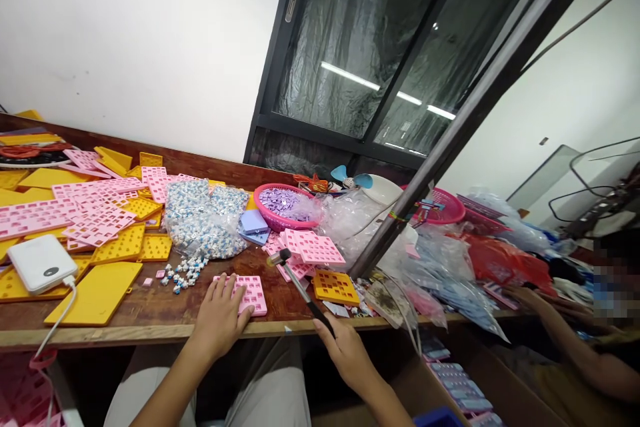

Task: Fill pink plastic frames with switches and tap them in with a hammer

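Observation:
My left hand (221, 312) lies with fingers spread over a pink plastic panel with square cells (256, 295), at the front of the wooden table. In my right hand (347, 347) is a small hammer (305, 293), gripped by its black handle, its head raised to the right of the panel. Small white and blue pieces (185, 273) are scattered just behind my left hand, near two little pink pieces (154, 278). Beyond the hammer sit a stack of pink panels (315, 248) and a yellow panel with square holes (335, 287).
Yellow trays (95, 293), pink panels (100, 220) and a white power bank (43, 263) crowd the left. A bag of white-blue pieces (200, 213) and a pink basket (263, 210) stand behind. A metal pole (425, 180) slants up; a co-worker's arm (560, 330) is at right.

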`<state>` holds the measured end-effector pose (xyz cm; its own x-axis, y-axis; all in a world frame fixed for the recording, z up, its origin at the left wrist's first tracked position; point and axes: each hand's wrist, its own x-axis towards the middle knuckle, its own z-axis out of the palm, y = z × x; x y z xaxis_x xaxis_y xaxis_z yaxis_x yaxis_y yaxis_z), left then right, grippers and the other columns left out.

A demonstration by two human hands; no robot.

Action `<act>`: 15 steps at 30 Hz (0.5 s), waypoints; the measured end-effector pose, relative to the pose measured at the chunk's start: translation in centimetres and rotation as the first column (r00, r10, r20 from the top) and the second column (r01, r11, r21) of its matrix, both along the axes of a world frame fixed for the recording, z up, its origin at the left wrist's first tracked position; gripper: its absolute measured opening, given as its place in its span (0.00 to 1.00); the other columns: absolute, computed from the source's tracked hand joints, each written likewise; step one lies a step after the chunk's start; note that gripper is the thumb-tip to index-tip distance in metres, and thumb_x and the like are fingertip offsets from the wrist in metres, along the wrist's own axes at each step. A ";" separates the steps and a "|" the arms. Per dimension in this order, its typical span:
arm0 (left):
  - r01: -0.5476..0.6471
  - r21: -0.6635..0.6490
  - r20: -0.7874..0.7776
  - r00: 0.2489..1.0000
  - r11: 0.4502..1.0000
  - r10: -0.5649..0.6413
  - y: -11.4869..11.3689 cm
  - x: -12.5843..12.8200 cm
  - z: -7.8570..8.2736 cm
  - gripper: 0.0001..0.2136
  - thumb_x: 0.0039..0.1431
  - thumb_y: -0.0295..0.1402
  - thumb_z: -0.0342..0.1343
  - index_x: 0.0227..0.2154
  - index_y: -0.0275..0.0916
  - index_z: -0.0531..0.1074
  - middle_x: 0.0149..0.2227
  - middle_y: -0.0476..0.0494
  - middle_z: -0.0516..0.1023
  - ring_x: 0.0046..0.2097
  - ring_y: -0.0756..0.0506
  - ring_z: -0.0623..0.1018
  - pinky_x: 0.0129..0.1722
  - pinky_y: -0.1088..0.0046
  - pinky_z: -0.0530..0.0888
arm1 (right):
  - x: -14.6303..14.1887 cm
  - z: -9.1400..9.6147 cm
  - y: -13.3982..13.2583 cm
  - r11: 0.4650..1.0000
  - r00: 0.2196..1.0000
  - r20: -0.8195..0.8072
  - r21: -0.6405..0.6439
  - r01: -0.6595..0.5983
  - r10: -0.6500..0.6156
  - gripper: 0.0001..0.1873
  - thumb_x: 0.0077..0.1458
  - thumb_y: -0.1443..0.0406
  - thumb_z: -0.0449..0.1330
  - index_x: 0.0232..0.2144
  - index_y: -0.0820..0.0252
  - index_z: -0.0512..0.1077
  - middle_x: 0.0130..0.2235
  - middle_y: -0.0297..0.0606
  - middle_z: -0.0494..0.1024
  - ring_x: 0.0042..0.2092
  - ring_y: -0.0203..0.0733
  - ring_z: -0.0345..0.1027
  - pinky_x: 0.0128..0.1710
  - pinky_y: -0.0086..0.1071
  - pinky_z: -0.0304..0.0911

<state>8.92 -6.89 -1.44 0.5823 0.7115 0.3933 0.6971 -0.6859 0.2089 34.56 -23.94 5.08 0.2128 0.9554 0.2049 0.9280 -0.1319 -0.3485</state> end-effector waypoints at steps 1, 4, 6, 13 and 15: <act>-0.007 -0.001 -0.002 1.000 1.000 0.007 0.0 0.0 0.0 0.24 0.68 0.48 0.47 0.59 0.42 0.72 0.67 0.38 0.67 0.69 0.32 0.61 0.68 0.49 0.57 | 0.1 0.0 -0.3 1.000 1.000 0.009 -0.023 0.010 -0.009 0.30 0.68 0.45 0.43 0.37 0.55 0.78 0.32 0.42 0.82 0.37 0.52 0.77 0.38 0.37 0.68; -0.010 -0.004 -0.009 1.000 1.000 0.010 0.1 0.1 0.0 0.24 0.68 0.47 0.46 0.59 0.41 0.72 0.67 0.37 0.66 0.69 0.32 0.61 0.68 0.49 0.56 | 0.2 -0.2 -1.1 0.999 1.000 -0.030 -0.039 0.006 -0.007 0.28 0.68 0.45 0.45 0.41 0.54 0.78 0.36 0.41 0.83 0.39 0.51 0.78 0.40 0.36 0.68; -0.005 -0.003 -0.006 1.000 1.000 0.005 0.1 0.1 -0.1 0.24 0.68 0.47 0.46 0.60 0.41 0.72 0.67 0.37 0.66 0.69 0.32 0.62 0.68 0.49 0.56 | 0.0 -0.4 -1.5 0.999 0.998 -0.056 -0.031 0.007 -0.009 0.28 0.69 0.46 0.44 0.42 0.53 0.78 0.37 0.41 0.83 0.40 0.51 0.78 0.40 0.36 0.68; -0.027 -0.033 -0.043 0.999 0.999 0.025 0.8 0.4 0.1 0.26 0.69 0.47 0.44 0.61 0.37 0.70 0.68 0.33 0.64 0.70 0.31 0.60 0.68 0.47 0.55 | -0.7 0.0 -2.6 0.997 0.988 -0.153 0.070 0.028 -0.017 0.27 0.69 0.47 0.45 0.38 0.56 0.76 0.33 0.38 0.81 0.35 0.48 0.76 0.37 0.33 0.65; -0.044 -0.048 -0.064 0.997 0.998 0.041 1.3 0.5 0.3 0.26 0.70 0.44 0.42 0.62 0.34 0.69 0.69 0.31 0.62 0.70 0.30 0.59 0.68 0.47 0.54 | -0.6 0.0 -3.0 0.992 0.980 -0.195 0.116 0.047 -0.024 0.29 0.70 0.46 0.42 0.40 0.57 0.75 0.31 0.39 0.80 0.33 0.46 0.75 0.35 0.33 0.65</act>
